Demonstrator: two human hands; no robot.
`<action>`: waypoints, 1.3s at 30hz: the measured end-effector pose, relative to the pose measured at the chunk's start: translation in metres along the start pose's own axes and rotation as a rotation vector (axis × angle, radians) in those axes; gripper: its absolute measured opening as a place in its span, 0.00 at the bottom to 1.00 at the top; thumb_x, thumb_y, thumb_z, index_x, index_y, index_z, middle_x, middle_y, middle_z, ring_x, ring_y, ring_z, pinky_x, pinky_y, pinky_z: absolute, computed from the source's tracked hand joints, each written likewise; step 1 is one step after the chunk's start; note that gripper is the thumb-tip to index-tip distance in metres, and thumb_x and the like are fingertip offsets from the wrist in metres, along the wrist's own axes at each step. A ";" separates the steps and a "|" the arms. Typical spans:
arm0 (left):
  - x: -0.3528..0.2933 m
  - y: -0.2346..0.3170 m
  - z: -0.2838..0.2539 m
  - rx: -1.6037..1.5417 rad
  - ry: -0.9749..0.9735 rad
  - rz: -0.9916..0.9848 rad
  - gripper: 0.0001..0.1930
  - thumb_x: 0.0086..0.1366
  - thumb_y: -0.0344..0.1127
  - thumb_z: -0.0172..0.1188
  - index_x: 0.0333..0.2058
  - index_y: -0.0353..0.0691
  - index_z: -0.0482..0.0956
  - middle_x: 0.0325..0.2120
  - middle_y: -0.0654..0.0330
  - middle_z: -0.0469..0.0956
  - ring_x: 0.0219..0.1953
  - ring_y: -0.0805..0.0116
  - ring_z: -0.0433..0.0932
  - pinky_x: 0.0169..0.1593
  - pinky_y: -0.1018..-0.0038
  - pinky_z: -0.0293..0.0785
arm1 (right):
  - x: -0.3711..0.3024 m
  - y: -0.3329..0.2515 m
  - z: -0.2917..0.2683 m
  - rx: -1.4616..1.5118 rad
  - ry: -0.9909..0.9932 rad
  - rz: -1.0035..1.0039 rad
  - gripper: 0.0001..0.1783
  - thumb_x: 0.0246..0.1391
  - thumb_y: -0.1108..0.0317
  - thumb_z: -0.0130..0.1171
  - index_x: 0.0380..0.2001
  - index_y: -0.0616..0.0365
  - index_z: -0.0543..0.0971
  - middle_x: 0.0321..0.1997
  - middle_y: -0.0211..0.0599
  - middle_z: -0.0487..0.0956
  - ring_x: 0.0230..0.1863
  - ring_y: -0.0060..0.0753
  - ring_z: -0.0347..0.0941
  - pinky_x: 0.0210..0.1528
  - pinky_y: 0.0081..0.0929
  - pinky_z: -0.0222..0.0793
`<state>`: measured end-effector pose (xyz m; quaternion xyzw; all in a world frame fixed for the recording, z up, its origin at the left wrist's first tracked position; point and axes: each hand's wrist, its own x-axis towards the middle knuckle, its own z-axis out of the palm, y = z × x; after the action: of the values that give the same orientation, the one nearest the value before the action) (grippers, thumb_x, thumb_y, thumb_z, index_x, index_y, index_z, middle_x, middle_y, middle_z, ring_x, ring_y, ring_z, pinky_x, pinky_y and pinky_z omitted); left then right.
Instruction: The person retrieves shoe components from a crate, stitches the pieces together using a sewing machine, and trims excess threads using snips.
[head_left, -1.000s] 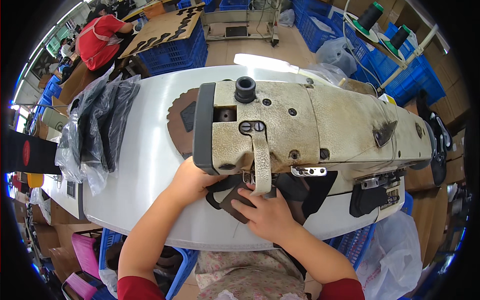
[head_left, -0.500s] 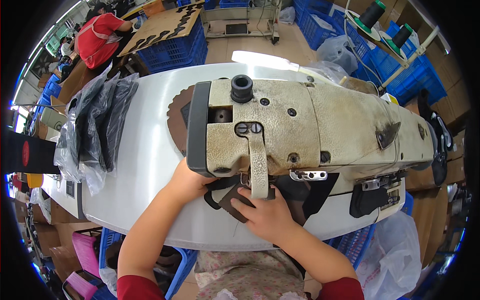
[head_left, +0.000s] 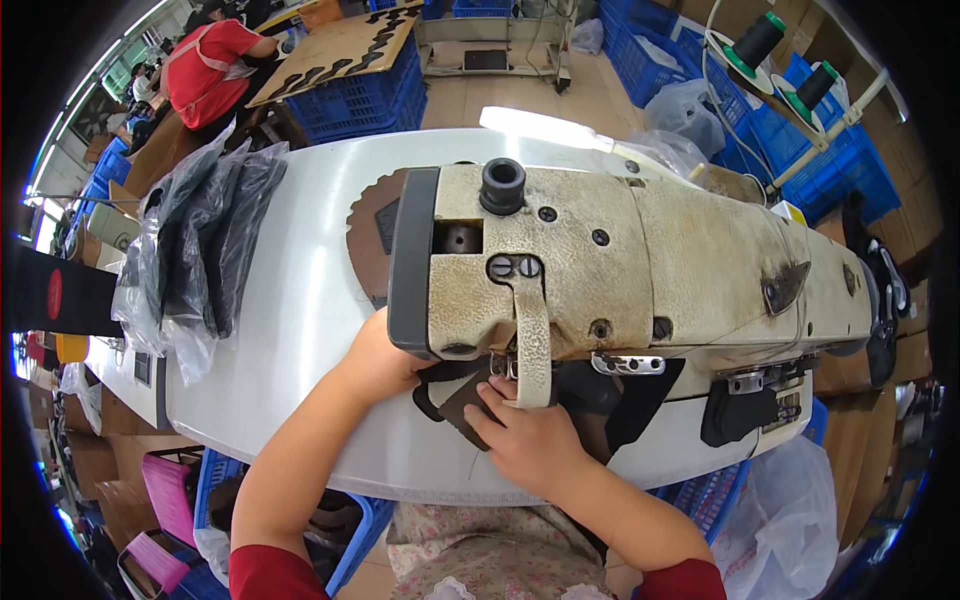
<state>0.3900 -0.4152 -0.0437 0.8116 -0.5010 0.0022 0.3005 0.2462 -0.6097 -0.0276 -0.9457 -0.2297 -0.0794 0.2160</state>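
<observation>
A worn cream sewing machine [head_left: 590, 250] stands across the white table. In front of its needle area lies a dark brown flat piece [head_left: 462, 408] with black material [head_left: 428, 402] beside it. My right hand [head_left: 528, 440] rests on the brown piece with its fingers stretched over the top, beside the machine's curved lever [head_left: 533, 345]. Its thumb is hidden. My left hand [head_left: 385, 358] reaches in at the left end of the machine head, close to the black material. The head covers most of its fingers, so its grip does not show.
Dark pieces in clear plastic bags [head_left: 205, 250] lie on the table's left. Behind the machine head is a scalloped brown piece [head_left: 368, 240]. A lit lamp [head_left: 545, 125] and thread spools [head_left: 755, 45] stand beyond. Blue crates [head_left: 365, 95] and a co-worker in red [head_left: 208, 75] are farther off.
The whole view has shifted slightly to the right. My right fingers lie a little closer together on the brown piece. My left hand keeps its place by the machine head.
</observation>
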 end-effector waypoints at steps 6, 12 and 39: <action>0.003 0.006 -0.010 0.057 0.009 0.002 0.20 0.36 0.27 0.66 0.35 0.48 0.83 0.40 0.61 0.79 0.45 0.54 0.75 0.46 0.62 0.73 | 0.001 -0.002 0.001 -0.010 0.047 -0.006 0.22 0.37 0.71 0.58 0.43 0.53 0.79 0.50 0.44 0.77 0.54 0.40 0.73 0.39 0.30 0.76; 0.004 0.004 -0.010 0.117 -0.013 0.004 0.21 0.36 0.27 0.66 0.35 0.48 0.83 0.41 0.60 0.78 0.47 0.54 0.75 0.48 0.62 0.72 | 0.003 -0.004 0.001 -0.015 0.050 0.011 0.23 0.38 0.71 0.58 0.44 0.53 0.79 0.51 0.44 0.76 0.55 0.40 0.73 0.35 0.30 0.76; 0.022 -0.025 0.009 -0.674 0.166 -0.581 0.26 0.51 0.36 0.69 0.50 0.41 0.74 0.48 0.56 0.77 0.50 0.64 0.76 0.51 0.71 0.72 | 0.017 0.001 0.011 -0.040 0.205 0.052 0.18 0.46 0.70 0.55 0.43 0.59 0.79 0.46 0.52 0.77 0.35 0.46 0.76 0.42 0.37 0.73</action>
<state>0.4186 -0.4301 -0.0563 0.7724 -0.1993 -0.1806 0.5754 0.2623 -0.5991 -0.0339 -0.9424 -0.1800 -0.1746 0.2214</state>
